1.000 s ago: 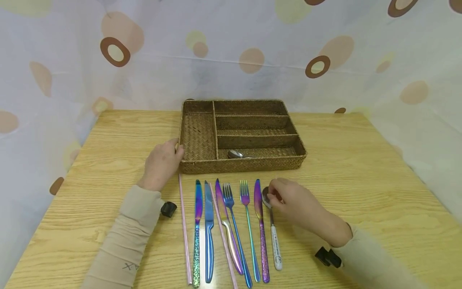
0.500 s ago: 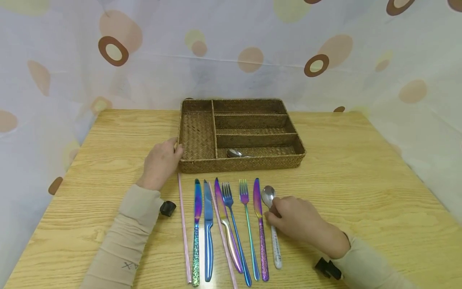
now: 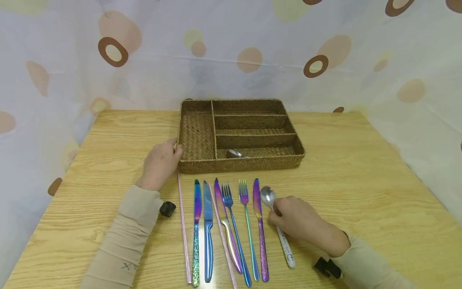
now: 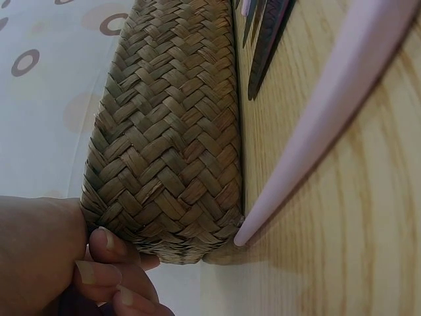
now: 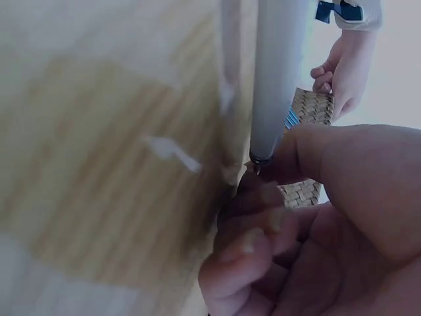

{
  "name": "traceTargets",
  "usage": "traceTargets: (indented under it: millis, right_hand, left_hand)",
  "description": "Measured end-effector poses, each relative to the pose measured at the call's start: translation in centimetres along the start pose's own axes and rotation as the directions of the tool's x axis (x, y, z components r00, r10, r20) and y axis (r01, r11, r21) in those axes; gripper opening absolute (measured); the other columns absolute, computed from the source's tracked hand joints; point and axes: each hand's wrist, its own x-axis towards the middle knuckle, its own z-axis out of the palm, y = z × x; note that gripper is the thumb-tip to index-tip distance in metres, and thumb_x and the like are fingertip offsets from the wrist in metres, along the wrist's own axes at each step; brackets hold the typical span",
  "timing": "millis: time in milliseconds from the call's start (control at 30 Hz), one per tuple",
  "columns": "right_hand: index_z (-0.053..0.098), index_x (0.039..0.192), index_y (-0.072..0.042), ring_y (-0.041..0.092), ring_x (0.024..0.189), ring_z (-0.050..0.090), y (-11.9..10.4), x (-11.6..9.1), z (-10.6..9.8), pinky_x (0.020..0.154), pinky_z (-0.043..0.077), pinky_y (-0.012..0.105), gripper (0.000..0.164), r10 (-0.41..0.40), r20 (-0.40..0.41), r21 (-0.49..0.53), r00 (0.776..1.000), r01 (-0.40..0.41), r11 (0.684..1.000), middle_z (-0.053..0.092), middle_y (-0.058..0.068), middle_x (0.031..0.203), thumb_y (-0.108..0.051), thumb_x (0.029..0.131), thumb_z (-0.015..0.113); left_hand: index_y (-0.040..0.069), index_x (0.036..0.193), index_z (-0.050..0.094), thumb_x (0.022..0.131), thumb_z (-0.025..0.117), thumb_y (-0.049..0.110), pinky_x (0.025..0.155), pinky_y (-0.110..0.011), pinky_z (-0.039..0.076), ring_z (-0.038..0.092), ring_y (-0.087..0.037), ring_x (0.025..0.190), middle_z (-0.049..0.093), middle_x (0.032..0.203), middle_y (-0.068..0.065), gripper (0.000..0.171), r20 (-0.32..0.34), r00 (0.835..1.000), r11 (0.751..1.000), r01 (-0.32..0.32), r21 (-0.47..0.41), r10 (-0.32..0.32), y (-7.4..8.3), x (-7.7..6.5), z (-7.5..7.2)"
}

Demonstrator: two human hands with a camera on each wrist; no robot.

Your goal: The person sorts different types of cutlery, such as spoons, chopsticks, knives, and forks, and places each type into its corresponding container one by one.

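Note:
My right hand pinches a spoon near its neck, right of the row of cutlery. Its metal bowl points towards the tray, and its white handle with dark print sticks out below my fingers. In the right wrist view the handle stands large beside thumb and fingertips. At the front left corner of a brown woven cutlery tray, my left hand grips the side wall, thumb at the rim. One metal spoon lies in the tray's front right compartment.
Left of the held spoon lie a purple knife, two forks, several more knives and two pink chopsticks. They lie on a wooden table in front of the tray. A patterned cloth hangs behind.
My right hand has come down from beside the spoon's bowl to its neck and taken hold. The handle end has swung right. My left hand stays on the tray.

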Motion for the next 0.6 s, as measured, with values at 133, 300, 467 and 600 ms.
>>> traceTargets:
  millis: [133, 300, 467, 600]
  right_hand:
    - [0.038, 0.056, -0.017, 0.005, 0.046, 0.028, 0.3, 0.0, -0.5, 0.042, 0.024, 0.018, 0.035, -0.016, 0.012, 0.028, 1.0, 0.015, 0.999, 0.033, -0.008, 0.052, -0.011, 0.085, 0.057]
    - [0.04, 0.06, -0.016, 0.005, 0.047, 0.028, 0.4, 0.1, -1.2, 0.042, 0.025, 0.017, 0.031, -0.037, 0.018, 0.053, 0.999, 0.036, 0.998, 0.033, -0.007, 0.055, -0.009, 0.086, 0.055]
    - [0.045, 0.065, -0.014, 0.006, 0.049, 0.031, 0.8, 0.2, -2.1, 0.045, 0.029, 0.019, 0.029, -0.065, 0.011, 0.075, 0.998, 0.064, 0.995, 0.034, -0.006, 0.056, -0.008, 0.092, 0.053]
    - [0.054, 0.077, -0.01, 0.006, 0.049, 0.035, 1.0, 0.5, -3.6, 0.045, 0.032, 0.02, 0.022, -0.106, -0.013, 0.082, 0.994, 0.107, 0.991, 0.041, -0.004, 0.058, -0.008, 0.098, 0.05]
  left_hand:
    - [-0.006, 0.142, 0.047, 0.105, 0.041, 0.022, 0.039, -0.023, 0.033, 0.037, -0.01, 0.043, 0.048, 0.058, -0.004, 0.047, -0.008, 1.0, 1.0, -0.005, 0.0, 0.005, 0.0, 0.0, 0.0]
    - [-0.006, 0.141, 0.048, 0.105, 0.041, 0.022, 0.038, -0.023, 0.033, 0.038, -0.011, 0.043, 0.049, 0.059, -0.004, 0.046, -0.004, 1.0, 1.0, -0.004, -0.002, 0.004, 0.0, 0.0, 0.0]
    - [-0.006, 0.141, 0.047, 0.105, 0.04, 0.022, 0.038, -0.023, 0.033, 0.038, -0.011, 0.042, 0.051, 0.059, -0.005, 0.046, -0.004, 1.0, 1.0, -0.006, 0.005, 0.006, 0.0, -0.1, 0.0]
    - [-0.006, 0.142, 0.047, 0.105, 0.041, 0.023, 0.038, -0.023, 0.033, 0.037, -0.01, 0.042, 0.049, 0.058, -0.004, 0.047, 0.001, 1.0, 1.0, -0.003, 0.005, 0.003, 0.0, 0.0, 0.0]
